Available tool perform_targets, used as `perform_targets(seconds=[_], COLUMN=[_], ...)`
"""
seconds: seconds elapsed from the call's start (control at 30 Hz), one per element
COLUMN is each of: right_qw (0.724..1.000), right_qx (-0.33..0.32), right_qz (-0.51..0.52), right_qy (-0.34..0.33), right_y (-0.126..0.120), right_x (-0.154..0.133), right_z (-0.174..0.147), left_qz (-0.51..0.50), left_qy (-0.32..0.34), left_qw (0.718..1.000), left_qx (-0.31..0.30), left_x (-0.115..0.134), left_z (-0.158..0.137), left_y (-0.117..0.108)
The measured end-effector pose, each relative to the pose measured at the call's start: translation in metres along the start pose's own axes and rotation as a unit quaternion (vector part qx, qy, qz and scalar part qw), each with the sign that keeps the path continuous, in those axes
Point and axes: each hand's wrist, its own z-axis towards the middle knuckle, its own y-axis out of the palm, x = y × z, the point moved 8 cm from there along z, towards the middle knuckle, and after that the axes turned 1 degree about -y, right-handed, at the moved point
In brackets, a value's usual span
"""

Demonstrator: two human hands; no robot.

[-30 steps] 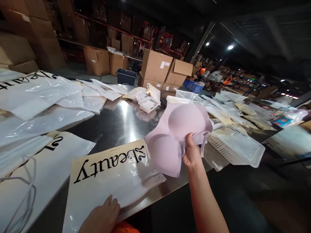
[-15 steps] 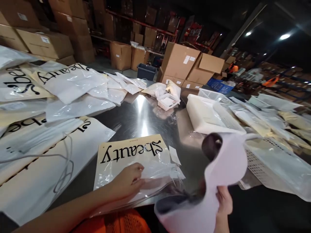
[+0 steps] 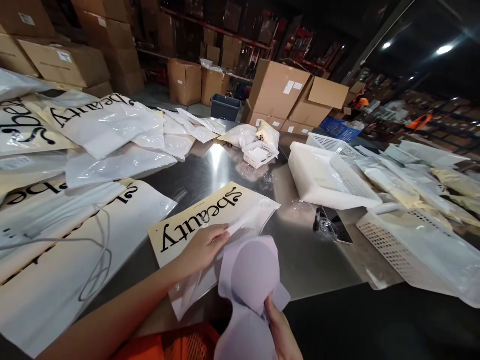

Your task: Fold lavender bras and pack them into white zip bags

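A lilac moulded-cup bra (image 3: pixel 255 272) is in my right hand (image 3: pixel 280 327), its thumb lying over the edge between the two cups. The upper cup overlaps the near right side of a clear plastic bag (image 3: pixel 255 210) with a cream header printed "Sbeauty". My left hand (image 3: pixel 204 246) is on that bag with fingers closed at its edge, left of the bra. I cannot tell whether the bra is inside or in front of the bag. The bag lies slanted on the shiny metal table (image 3: pixel 202 172).
Printed plastic bags (image 3: pixel 108 120) are heaped on the left. On the right stand a white basket (image 3: pixel 330 175) and another perforated basket (image 3: pixel 393 240) under plastic. A dark phone-like object (image 3: pixel 337 227) with a coiled clear cord lies between. Cardboard boxes (image 3: pixel 279 92) stand behind.
The bra has moved left, from beside the bag to against it. The bag has turned and its right side is raised. My left hand has shifted slightly up, and the phone-like object is uncovered.
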Motion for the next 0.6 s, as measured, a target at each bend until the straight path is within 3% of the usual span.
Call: perform_targets(seconds=[0.17, 0.37, 0.47, 0.6], right_qw=[0.999, 1.000, 0.991, 0.937], right_qx=[-0.035, -0.008, -0.051, -0.139], right_qz=[-0.005, -0.008, -0.107, -0.293], right_qy=[0.003, -0.020, -0.057, -0.126], right_y=[0.018, 0.036, 0.050, 0.076], right_x=[-0.001, -0.018, -0.029, -0.033], right_z=[-0.003, 0.002, 0.003, 0.009], left_qz=[0.100, 0.221, 0.256, 0.242], left_qy=[0.047, 0.068, 0.105, 0.168], left_qw=[0.991, 0.964, 0.948, 0.941], left_qx=[-0.077, -0.129, -0.156, -0.168], left_x=[0.026, 0.028, 0.032, 0.048], left_z=[-0.010, -0.030, -0.033, -0.035], left_y=[0.017, 0.029, 0.037, 0.047])
